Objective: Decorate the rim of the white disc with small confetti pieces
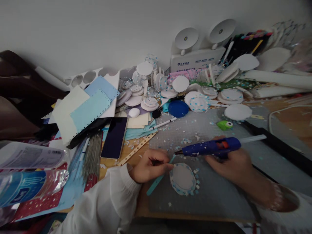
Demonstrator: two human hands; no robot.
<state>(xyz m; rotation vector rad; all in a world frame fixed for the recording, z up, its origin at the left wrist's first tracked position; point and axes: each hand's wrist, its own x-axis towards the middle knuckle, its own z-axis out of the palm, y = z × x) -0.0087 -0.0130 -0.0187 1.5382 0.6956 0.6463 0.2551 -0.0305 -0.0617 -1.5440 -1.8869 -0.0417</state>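
While my right hand (230, 167) grips the glue gun (203, 148), my left hand (151, 167) pinches a teal stick (154, 187)

Below the nozzle (178, 152), at the frame's lower centre, a disc (182, 176) edged with blue and white bits (197, 182) lies on the grey mat (216, 203).

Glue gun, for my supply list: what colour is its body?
The glue gun has a dark blue body, shown best in the head view.

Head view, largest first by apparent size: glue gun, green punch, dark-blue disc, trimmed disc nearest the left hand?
1. Glue gun
2. Trimmed disc
3. Dark-blue disc
4. Green punch
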